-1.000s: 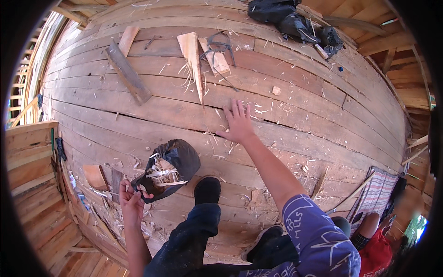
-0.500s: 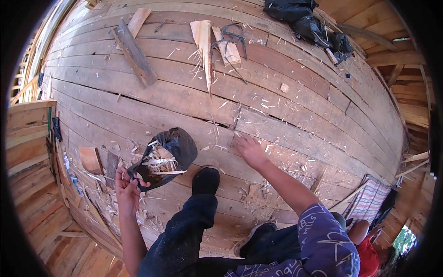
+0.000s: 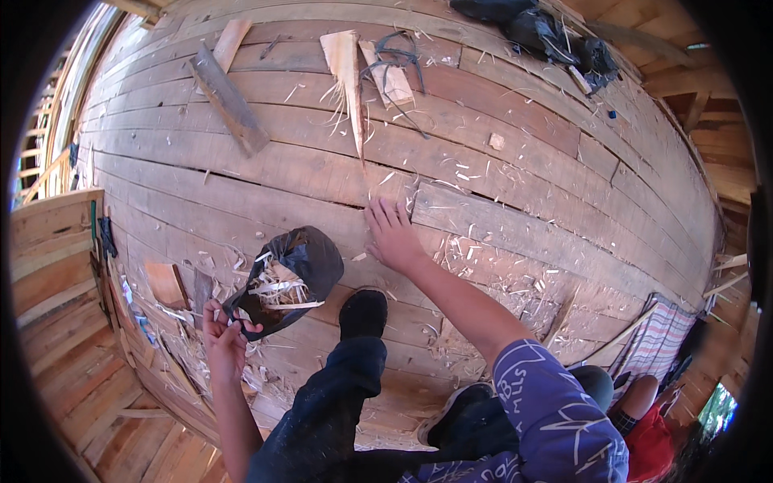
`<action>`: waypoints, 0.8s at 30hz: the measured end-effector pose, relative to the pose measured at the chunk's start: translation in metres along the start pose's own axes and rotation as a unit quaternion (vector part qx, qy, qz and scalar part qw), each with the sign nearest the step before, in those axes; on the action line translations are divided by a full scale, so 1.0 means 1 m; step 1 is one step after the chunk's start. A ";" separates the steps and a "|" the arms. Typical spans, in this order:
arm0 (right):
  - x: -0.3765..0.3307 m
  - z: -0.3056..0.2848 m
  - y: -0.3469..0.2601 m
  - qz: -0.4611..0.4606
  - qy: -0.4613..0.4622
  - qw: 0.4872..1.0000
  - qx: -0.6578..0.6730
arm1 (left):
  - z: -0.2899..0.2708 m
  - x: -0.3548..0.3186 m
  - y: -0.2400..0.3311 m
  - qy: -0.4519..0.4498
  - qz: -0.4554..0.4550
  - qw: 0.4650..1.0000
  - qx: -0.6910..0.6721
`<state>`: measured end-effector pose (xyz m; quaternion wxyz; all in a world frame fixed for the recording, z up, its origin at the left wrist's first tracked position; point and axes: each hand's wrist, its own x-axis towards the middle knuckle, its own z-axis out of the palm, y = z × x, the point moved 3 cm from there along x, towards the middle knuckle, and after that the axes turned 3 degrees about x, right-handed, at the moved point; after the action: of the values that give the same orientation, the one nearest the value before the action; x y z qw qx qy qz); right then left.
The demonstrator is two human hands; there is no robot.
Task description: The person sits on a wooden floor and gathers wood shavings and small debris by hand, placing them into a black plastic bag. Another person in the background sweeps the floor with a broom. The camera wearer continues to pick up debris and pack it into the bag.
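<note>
Wooden floorboards (image 3: 499, 217), worn and strewn with pale shavings, fill the room. Down on them the person's right hand (image 3: 392, 237) lies flat with fingers spread, palm pressed among the chips. Their left hand (image 3: 223, 344) grips the rim of a black plastic bag (image 3: 299, 266), holding its mouth open; wood shavings (image 3: 278, 288) show inside. A black shoe (image 3: 363, 313) stands just beside the bag, between the two hands. Farther off, a long splintered wedge of wood (image 3: 346, 76) and a dark plank (image 3: 229, 101) lie well apart from the hands.
</note>
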<state>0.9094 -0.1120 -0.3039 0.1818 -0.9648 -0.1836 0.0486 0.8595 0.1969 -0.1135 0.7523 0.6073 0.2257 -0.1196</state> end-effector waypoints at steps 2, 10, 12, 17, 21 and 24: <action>-0.018 0.003 -0.003 -0.044 -0.019 0.999 -0.017 | -0.004 0.000 -0.001 -0.003 0.001 1.000 -0.005; -0.128 -0.009 0.042 -0.133 -0.054 0.989 0.017 | 0.001 0.017 0.003 -0.007 0.006 1.000 -0.015; -0.134 -0.012 0.039 -0.100 -0.100 0.989 0.050 | 0.002 0.019 0.005 -0.007 0.001 1.000 -0.018; -0.084 -0.038 0.007 -0.058 0.008 0.991 0.118 | -0.001 0.023 0.010 -0.016 0.005 1.000 -0.009; -0.033 -0.005 -0.013 -0.095 0.052 0.980 0.170 | 0.002 0.024 0.011 -0.025 0.002 1.000 -0.007; -0.029 0.020 -0.016 -0.171 0.066 0.982 0.042 | 0.007 0.027 0.012 -0.023 0.001 1.000 -0.005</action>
<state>0.8742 -0.1024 -0.3159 0.2400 -0.9118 -0.3309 -0.0393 0.8896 0.1954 -0.1149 0.7601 0.6011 0.2088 -0.1317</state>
